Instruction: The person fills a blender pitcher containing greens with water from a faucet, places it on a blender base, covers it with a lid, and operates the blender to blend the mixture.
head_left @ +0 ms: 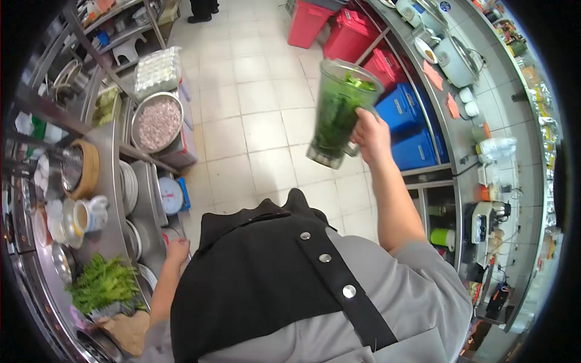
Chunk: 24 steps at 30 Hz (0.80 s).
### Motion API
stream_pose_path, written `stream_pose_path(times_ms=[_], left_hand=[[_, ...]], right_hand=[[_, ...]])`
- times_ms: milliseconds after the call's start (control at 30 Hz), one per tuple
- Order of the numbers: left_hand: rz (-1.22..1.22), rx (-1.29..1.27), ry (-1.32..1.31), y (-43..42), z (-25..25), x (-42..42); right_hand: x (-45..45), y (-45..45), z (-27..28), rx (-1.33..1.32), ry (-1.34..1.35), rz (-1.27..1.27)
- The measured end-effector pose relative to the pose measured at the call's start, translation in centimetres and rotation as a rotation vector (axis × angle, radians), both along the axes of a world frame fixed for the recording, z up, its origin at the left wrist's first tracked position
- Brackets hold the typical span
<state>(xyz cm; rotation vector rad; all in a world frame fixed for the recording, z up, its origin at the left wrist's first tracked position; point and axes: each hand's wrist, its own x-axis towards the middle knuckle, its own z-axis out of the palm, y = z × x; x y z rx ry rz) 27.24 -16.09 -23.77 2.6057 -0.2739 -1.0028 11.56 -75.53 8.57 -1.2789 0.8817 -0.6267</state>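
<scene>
A clear blender jug (339,112) packed with chopped green leaves hangs over the tiled floor, slightly tilted. My right hand (370,136) is wrapped round its handle. Down at the left, my left hand (177,249) is beside the metal counter's edge, its fingers curled; whether it holds anything is too small to tell. Near it are a round dial scale (171,195) with a blue side and stacked white plates (129,187). A bunch of leafy greens (104,283) lies on the left counter.
A bowl of pinkish pieces (157,122) and egg trays (158,71) stand at the left. Red bins (354,36) and blue bins (400,112) line the right side under a counter with a rice cooker (457,62). A person's dark shoes (203,17) show at the top.
</scene>
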Motion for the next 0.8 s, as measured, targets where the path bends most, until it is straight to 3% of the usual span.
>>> stream_pose_path(times_ms=[100, 233, 300, 367, 400, 433, 467, 600, 767, 800], left_hand=[[0.014, -0.030, -0.100, -7.0, 4.8, 6.0], [0.101, 0.082, -0.074, -13.8, 6.2, 12.1], [0.196, 0.089, -0.138, -15.2, 2.9, 13.4], [0.088, 0.118, -0.195, -17.5, 3.5, 12.3], [-0.410, 0.205, -0.138, -16.4, -0.2, 13.1], [-0.451, 0.233, -0.041, -18.1, 0.9, 12.4], [-0.475, 0.314, 0.076, -22.3, 5.7, 12.0], [-0.533, 0.301, 0.112, -23.7, 1.2, 11.4], [-0.767, 0.343, 0.075, -25.5, -2.1, 15.9], [-0.725, 0.341, 0.106, -26.2, -2.7, 17.5]], right_hand=[[0.4, -4.5, -0.8, 0.030, -0.053, -0.059], [2.1, -11.8, -2.9, 0.033, 0.005, -0.085], [3.6, -15.4, -4.1, 0.021, 0.052, -0.094], [5.0, -18.9, -5.1, 0.070, 0.089, -0.065], [6.2, -20.6, -4.9, 0.061, 0.115, -0.062], [7.2, -22.7, -5.0, 0.059, 0.127, -0.025], [8.4, -24.7, -5.0, 0.053, 0.143, 0.013], [14.2, -31.2, -5.7, 0.045, 0.095, 0.093], [24.4, -37.1, -4.3, 0.014, -0.003, 0.148], [26.6, -38.1, -3.9, 0.003, -0.022, 0.141]])
